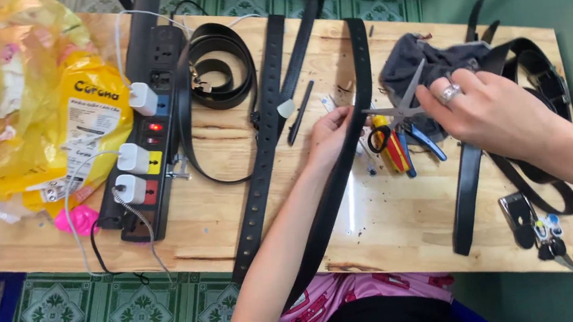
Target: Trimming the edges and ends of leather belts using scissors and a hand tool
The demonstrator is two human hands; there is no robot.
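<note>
Belt, black smooth leather strap, pinched by left hand on wooden table. Right hand, fingers loosely spread, rests on steel scissors at 3 o'clock.

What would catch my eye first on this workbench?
Long black leather belts stripe the pale wooden table; the left hand grips one at centre. The right hand, wearing a silver ring, reaches toward steel scissors. At far left sit crumpled yellow plastic bags beside a black power strip.
</note>
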